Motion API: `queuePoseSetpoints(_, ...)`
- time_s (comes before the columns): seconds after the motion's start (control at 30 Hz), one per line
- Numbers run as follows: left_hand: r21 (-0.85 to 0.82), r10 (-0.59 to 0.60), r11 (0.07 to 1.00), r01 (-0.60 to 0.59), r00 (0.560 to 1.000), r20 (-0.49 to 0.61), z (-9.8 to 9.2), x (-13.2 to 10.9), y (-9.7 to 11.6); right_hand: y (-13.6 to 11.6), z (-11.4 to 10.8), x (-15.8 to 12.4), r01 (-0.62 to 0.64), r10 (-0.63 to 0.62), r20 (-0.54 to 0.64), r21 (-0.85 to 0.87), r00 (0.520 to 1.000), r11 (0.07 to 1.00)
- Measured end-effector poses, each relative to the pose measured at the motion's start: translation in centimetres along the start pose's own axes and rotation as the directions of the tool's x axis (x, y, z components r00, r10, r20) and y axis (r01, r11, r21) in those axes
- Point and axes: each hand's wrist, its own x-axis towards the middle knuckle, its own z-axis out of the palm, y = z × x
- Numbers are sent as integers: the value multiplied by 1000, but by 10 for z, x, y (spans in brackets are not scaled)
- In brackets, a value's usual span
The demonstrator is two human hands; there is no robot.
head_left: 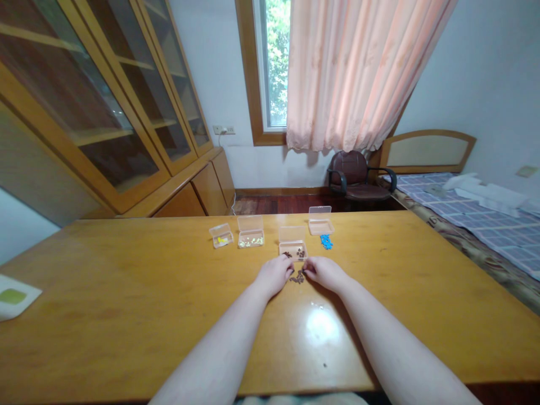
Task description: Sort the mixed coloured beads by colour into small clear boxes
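Observation:
A clear open box (292, 246) with small brown pieces inside stands in the middle of the table. In front of it lies a small pile of brown pieces (297, 277). My left hand (276, 273) is at the left of the pile, fingers pressed together near the box's front edge. On the pile's other side my right hand (323, 271) is closed too, its fingertips beside the brown pieces. Whatever either hand pinches is too small to make out. Blue pieces (326, 242) lie on the wood in front of another open clear box (321, 226), behind my right hand.
Two more open clear boxes stand at the back left, one with yellow pieces (222, 240), one with pale pieces (251, 242). A white and green object (17, 297) lies at the table's left edge. Beyond the wooden table (126, 315) are a chair (356, 175) and a bed.

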Motion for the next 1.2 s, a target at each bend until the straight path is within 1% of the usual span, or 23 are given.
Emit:
queuePoseSetpoints(0.33,9,-6,1000,6,1000,1,0,2,0,-1,-4,-1,14,-14,-13,-9,1000,1000)
queuePoseSetpoints(0.5,-10,-4,1000,4,999,-37,-3,1,-2,1,-9,-3,-46,45,-57,-24,997,999)
queuePoseSetpoints(0.63,-54,-44,998,40,996,-78,-6,-1,-3,2,-12,-4,-88,85,-45,-87,995,992)
queuePoseSetpoints(0.77,-104,-115,989,102,985,-131,-9,-1,-1,0,-12,-4,-65,67,7,-155,998,986)
queuePoseSetpoints(0.83,-106,-132,987,118,981,-143,-10,-2,-1,-1,-11,-3,-51,55,15,-208,998,977)
queuePoseSetpoints(0.9,-91,-129,989,118,983,-132,-12,-2,-1,-3,-11,-3,-48,53,11,-257,999,965)
queuePoseSetpoints(0.97,-59,-113,992,107,989,-95,-13,-4,0,-4,-10,-3,-47,49,4,-266,999,963)
queuePoseSetpoints(1.1,-4,-71,997,71,997,9,-16,-6,1,-5,-9,-3,-43,44,3,-161,999,986)
queuePoseSetpoints(1.2,-8,-63,998,64,997,53,-15,-6,3,-4,-7,-3,-42,44,12,-105,999,994)
